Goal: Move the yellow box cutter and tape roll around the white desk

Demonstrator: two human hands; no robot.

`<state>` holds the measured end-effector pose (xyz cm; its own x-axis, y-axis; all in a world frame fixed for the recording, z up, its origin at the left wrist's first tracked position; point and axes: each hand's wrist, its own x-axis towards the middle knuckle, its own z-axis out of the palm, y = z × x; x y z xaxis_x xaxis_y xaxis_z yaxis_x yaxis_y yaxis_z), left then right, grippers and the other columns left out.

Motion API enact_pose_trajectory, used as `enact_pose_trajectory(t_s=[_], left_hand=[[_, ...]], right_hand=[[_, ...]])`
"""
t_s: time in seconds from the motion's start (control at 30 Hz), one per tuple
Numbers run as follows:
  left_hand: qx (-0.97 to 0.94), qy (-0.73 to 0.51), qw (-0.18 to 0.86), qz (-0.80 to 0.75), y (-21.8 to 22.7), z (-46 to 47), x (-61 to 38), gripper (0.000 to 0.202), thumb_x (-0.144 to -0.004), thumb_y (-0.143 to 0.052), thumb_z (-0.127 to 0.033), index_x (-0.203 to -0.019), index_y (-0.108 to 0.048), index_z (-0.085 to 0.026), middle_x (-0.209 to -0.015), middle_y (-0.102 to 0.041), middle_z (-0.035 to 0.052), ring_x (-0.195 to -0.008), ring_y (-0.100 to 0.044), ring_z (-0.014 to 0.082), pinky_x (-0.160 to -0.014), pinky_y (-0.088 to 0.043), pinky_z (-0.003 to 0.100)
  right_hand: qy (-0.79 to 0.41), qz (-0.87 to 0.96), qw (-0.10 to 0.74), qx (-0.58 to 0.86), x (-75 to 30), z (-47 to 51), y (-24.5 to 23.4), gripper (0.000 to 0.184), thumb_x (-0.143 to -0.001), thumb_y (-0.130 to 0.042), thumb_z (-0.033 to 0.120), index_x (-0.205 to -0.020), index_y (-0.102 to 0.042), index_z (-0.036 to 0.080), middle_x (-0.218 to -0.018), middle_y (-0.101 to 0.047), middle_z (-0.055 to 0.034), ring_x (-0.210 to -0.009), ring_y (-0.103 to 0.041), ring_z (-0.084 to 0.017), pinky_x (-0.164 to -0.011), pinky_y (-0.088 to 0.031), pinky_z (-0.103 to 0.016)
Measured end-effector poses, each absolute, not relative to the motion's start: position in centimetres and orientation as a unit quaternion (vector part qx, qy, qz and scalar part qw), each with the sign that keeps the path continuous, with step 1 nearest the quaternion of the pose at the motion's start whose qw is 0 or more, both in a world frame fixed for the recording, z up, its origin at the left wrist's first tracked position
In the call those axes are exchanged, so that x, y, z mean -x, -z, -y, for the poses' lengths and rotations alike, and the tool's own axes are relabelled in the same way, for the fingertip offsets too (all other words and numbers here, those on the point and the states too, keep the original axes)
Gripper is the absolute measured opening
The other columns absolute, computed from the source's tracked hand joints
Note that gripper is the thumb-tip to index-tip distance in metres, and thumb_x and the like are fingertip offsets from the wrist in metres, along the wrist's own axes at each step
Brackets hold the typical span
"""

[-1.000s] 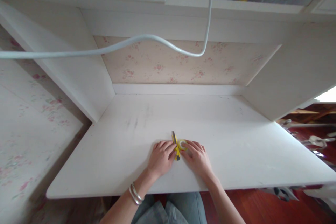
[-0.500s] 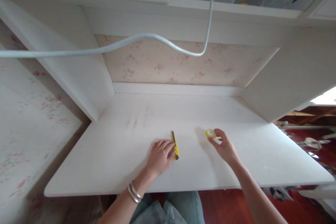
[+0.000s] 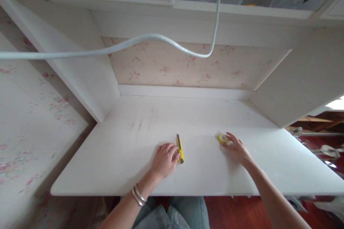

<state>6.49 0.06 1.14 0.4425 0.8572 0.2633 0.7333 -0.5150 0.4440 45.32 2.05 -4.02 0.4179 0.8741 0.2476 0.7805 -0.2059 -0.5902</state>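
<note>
A yellow utility knife [image 3: 180,152] lies lengthwise on the white desk, its dark blade end pointing away from me. My left hand [image 3: 164,159] rests palm down just left of it, with fingers curled and the fingertips and thumb at the handle's side. Farther right, my right hand [image 3: 236,149] has a small roll of yellow tape [image 3: 223,138] between thumb and fingers. The roll is at or very near the desktop; whether it touches is unclear. Part of its right side is hidden by the fingers.
The white desktop [image 3: 150,114] has dark smudges at the left. A white cable [image 3: 150,37] hangs across the upper view. Overhead, a cabinet shelf [image 3: 242,8] holds plastic-wrapped bottles. Side panels [image 3: 77,61] bound the desk, and clutter [image 3: 322,150] stands beyond its right edge.
My right hand has moved right and lower with the roll of tape, bringing it close to the desktop. The left hand and the utility knife have stayed nearly in place.
</note>
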Motion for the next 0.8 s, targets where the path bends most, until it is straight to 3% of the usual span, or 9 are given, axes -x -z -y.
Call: enact_pose_trajectory(t_s=[0.1, 0.23, 0.43, 0.8], left_hand=[[-0.826, -0.203, 0.127, -0.51, -1.6, 0.2, -6.9, 0.031, -0.092, -0.042, -0.041, -0.084, -0.063, -0.02, -0.095, -0.061, 0.0052, -0.096, -0.053, 0.0193, -0.086, -0.039, 0.034], [-0.817, -0.119, 0.111, -0.554, -2.1, 0.1, -8.5, 0.043, -0.086, -0.043, -0.054, -0.079, -0.066, -0.018, -0.087, -0.064, 0.0084, -0.087, -0.058, 0.0221, -0.081, -0.042, 0.037], [-0.807, 0.008, 0.139, -0.573, -3.1, -1.2, -13.0, 0.041, -0.086, -0.04, -0.041, -0.085, -0.071, -0.013, -0.083, -0.068, 0.014, -0.078, -0.065, 0.0254, -0.069, -0.048, 0.035], [-0.851, -0.033, 0.178, -0.493, -4.0, -2.9, -24.1, 0.039, -0.086, -0.041, -0.037, -0.092, -0.07, -0.012, -0.089, -0.068, 0.0151, -0.085, -0.064, 0.0241, -0.074, -0.048, 0.031]], right_hand=[[-0.122, 0.561, 0.328, 0.75, -45.8, -2.1, 4.7, 0.071, -0.058, -0.068, 0.055, -0.122, -0.05, 0.032, -0.111, -0.064, -0.005, -0.09, -0.056, -0.025, -0.078, -0.041, -0.04], [-0.149, 0.502, 0.431, 0.734, -44.9, -0.7, 4.9, 0.08, -0.059, -0.067, 0.058, -0.128, -0.043, 0.028, -0.126, -0.052, -0.0093, -0.1, -0.053, -0.025, -0.074, -0.043, -0.035], [-0.124, 0.44, 0.463, 0.76, -41.9, 2.9, 4.0, 0.061, -0.073, -0.055, 0.06, -0.121, -0.048, 0.023, -0.107, -0.061, -0.0073, -0.082, -0.055, -0.018, -0.068, -0.044, -0.03], [-0.142, 0.405, 0.437, 0.791, -41.4, 2.9, 2.8, 0.059, -0.077, -0.046, 0.063, -0.118, -0.052, 0.022, -0.106, -0.063, -0.0088, -0.08, -0.06, -0.02, -0.069, -0.045, -0.031]])
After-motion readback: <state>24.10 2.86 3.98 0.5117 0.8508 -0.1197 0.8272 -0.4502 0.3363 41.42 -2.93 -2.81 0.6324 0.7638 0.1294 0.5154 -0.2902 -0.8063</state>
